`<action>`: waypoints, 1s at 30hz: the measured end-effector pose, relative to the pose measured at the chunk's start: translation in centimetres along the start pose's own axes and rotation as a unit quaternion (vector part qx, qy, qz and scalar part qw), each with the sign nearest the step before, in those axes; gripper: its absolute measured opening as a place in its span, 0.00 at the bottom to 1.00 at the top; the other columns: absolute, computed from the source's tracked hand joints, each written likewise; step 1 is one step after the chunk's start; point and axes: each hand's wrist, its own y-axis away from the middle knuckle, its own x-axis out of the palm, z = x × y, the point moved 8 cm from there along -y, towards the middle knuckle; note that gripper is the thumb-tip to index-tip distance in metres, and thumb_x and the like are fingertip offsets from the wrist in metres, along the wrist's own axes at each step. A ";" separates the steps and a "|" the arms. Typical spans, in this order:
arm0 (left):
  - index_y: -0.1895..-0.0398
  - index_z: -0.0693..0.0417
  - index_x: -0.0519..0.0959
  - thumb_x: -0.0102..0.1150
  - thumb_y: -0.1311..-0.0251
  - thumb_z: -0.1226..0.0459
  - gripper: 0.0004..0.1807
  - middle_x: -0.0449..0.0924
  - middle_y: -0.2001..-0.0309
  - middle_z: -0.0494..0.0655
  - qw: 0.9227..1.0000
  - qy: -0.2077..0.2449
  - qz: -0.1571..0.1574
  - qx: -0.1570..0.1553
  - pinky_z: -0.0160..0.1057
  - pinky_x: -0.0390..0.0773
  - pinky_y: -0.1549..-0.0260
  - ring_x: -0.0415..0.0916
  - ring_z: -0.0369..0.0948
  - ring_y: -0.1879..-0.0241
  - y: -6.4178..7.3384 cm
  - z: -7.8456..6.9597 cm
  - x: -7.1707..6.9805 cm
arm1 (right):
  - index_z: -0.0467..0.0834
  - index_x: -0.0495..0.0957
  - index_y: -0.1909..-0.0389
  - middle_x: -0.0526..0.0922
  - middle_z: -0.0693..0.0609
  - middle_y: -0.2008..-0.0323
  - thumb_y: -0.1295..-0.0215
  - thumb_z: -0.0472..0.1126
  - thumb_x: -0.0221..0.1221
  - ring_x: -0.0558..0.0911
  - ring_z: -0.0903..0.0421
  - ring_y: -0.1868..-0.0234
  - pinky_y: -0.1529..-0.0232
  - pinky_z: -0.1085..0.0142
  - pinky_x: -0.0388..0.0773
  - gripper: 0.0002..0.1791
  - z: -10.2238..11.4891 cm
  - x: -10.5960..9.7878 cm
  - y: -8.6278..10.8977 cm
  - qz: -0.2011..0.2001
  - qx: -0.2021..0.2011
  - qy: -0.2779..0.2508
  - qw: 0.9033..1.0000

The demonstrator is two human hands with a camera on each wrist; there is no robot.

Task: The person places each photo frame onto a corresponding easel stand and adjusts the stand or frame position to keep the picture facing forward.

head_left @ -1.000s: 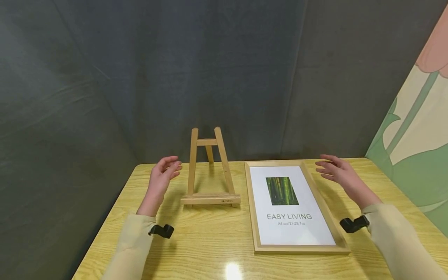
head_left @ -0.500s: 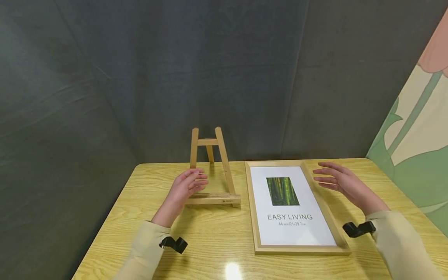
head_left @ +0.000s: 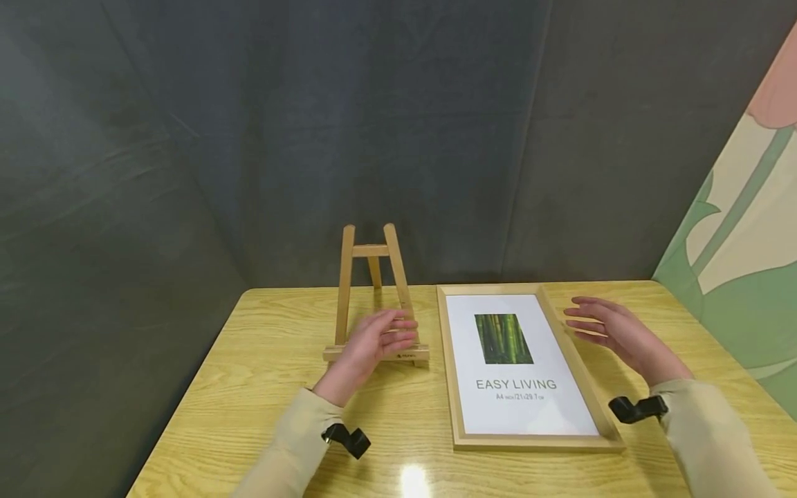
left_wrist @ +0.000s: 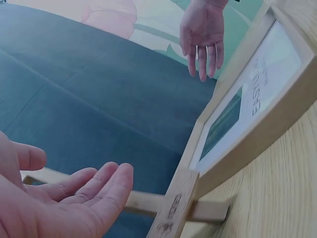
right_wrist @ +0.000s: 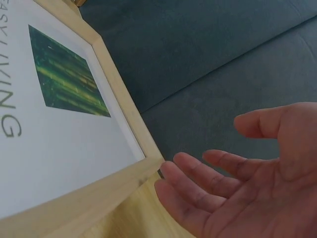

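Observation:
A light wood picture frame [head_left: 459, 387] lies flat on the table, with a white insert, a green bamboo picture and the words EASY LIVING. Left of it stands a small wooden easel [head_left: 344, 297]. My left hand [head_left: 376, 340] is in front of the easel, overlapping its ledge in the head view; its fingers are relaxed and it holds nothing. On the frame's far side, my right hand [head_left: 616, 333] hovers beside the right edge, fingers loosely extended. In the right wrist view its fingertips [right_wrist: 168, 171] appear close to the frame's wooden border [right_wrist: 119, 84].
The table [head_left: 249, 387] has a pale wood grain top. A dark grey cloth [head_left: 386, 138] hangs behind it and along the left. At the right is a wall panel painted with a flower [head_left: 747, 228].
My left hand has moved right and slightly down, from left of the easel to in front of it. My right hand has shifted slightly down. The frame and easel have stayed in place.

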 end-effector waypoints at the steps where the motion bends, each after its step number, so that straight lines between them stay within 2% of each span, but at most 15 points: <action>1: 0.38 0.71 0.65 0.39 0.25 0.58 0.25 0.68 0.42 0.72 1.000 0.000 0.005 -0.004 0.51 0.70 0.43 0.70 0.60 0.43 -0.2 0.1 0.3 | 0.28 0.43 0.29 0.56 0.27 0.33 0.22 0.52 0.35 0.76 0.53 0.43 0.46 0.58 0.75 0.36 -0.2 -0.1 0.0 0.000 0.003 -0.001 1.000; 6: 0.37 0.69 0.66 0.38 0.25 0.58 0.24 0.70 0.43 0.68 0.999 -0.023 0.023 -0.025 0.51 0.69 0.42 0.70 0.58 0.43 -1.3 1.0 1.7 | 0.27 0.42 0.29 0.54 0.26 0.33 0.22 0.53 0.34 0.75 0.53 0.43 0.45 0.58 0.75 0.36 -1.2 -0.5 0.0 -0.004 0.019 -0.001 1.000; 11: 0.37 0.68 0.65 0.37 0.25 0.55 0.26 0.72 0.44 0.64 0.997 -0.050 0.023 -0.058 0.52 0.68 0.41 0.70 0.57 0.43 -2.2 2.0 2.6 | 0.27 0.43 0.29 0.54 0.26 0.33 0.22 0.51 0.33 0.70 0.43 0.38 0.44 0.55 0.73 0.35 -2.1 -0.7 -0.1 -0.006 0.037 0.002 0.999; 14: 0.36 0.68 0.65 0.35 0.24 0.53 0.28 0.72 0.44 0.64 0.996 -0.051 0.018 -0.072 0.53 0.66 0.40 0.69 0.58 0.42 -2.8 2.4 3.0 | 0.27 0.43 0.29 0.53 0.26 0.33 0.22 0.50 0.34 0.69 0.41 0.38 0.43 0.54 0.73 0.34 -2.8 -0.8 -0.3 -0.008 0.050 -0.002 0.999; 18: 0.35 0.69 0.62 0.34 0.25 0.50 0.31 0.68 0.41 0.67 0.995 -0.053 0.005 -0.088 0.51 0.66 0.39 0.67 0.59 0.40 -3.6 2.7 3.6 | 0.25 0.44 0.30 0.55 0.25 0.34 0.22 0.51 0.35 0.71 0.43 0.40 0.44 0.54 0.73 0.36 -3.6 -0.7 -0.5 -0.010 0.066 -0.005 0.998; 23: 0.30 0.71 0.53 0.34 0.26 0.47 0.37 0.60 0.37 0.70 0.991 -0.070 -0.007 -0.114 0.50 0.64 0.38 0.61 0.60 0.37 -4.6 3.2 4.5 | 0.24 0.46 0.31 0.57 0.25 0.36 0.23 0.54 0.36 0.71 0.40 0.41 0.44 0.54 0.74 0.38 -4.5 -0.6 -0.8 -0.006 0.087 -0.001 0.996; 26: 0.28 0.68 0.50 0.35 0.27 0.44 0.39 0.57 0.36 0.69 0.989 -0.067 -0.015 -0.133 0.50 0.62 0.37 0.59 0.60 0.37 -5.2 3.6 4.8 | 0.24 0.47 0.32 0.60 0.26 0.37 0.23 0.52 0.36 0.75 0.45 0.44 0.46 0.56 0.75 0.36 -4.8 -0.6 -0.9 -0.004 0.092 -0.012 0.996; 30: 0.28 0.70 0.49 0.37 0.28 0.43 0.42 0.55 0.36 0.70 0.986 -0.027 -0.046 -0.160 0.52 0.61 0.37 0.57 0.61 0.38 -6.2 4.2 4.6 | 0.23 0.50 0.33 0.67 0.30 0.40 0.22 0.49 0.37 0.78 0.53 0.50 0.48 0.58 0.77 0.34 -5.0 -0.4 -1.1 0.000 0.099 -0.031 0.995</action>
